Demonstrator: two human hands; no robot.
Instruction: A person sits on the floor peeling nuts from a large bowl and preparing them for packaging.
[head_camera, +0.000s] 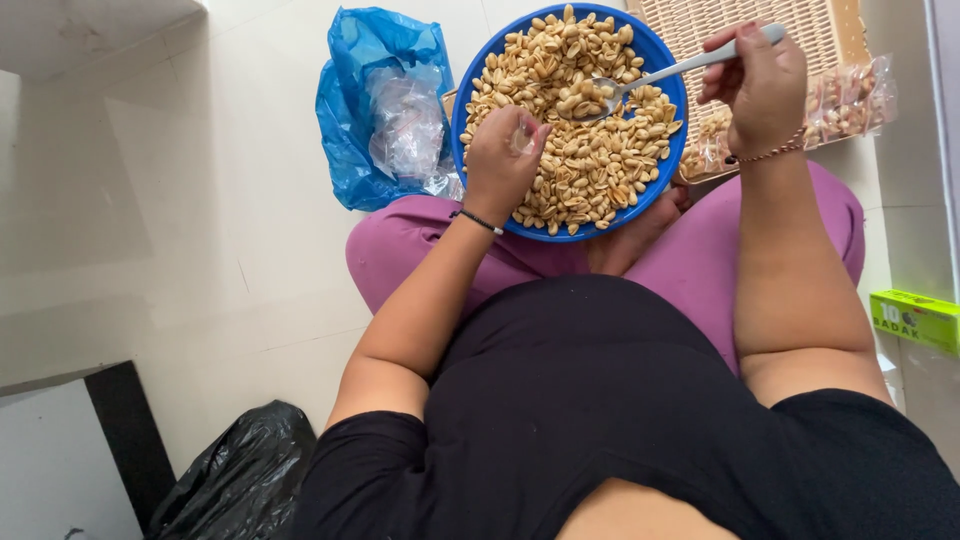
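Observation:
A round blue bowl (662, 60) heaped with peeled peanuts (590, 160) rests on my crossed legs in purple trousers. My left hand (503, 162) hovers over the nuts and pinches a small clear plastic bag (522, 138) between its fingers. My right hand (760, 85) holds a metal spoon (660, 75) by its handle, with the scoop lying among the peanuts near the bowl's middle.
A blue plastic bag (370, 100) with clear bags inside lies on the pale tiled floor to the left. A wicker tray (720, 25) and small filled peanut packets (850, 100) sit behind the bowl. A green box (915, 320) lies right, a black bag (240, 480) lower left.

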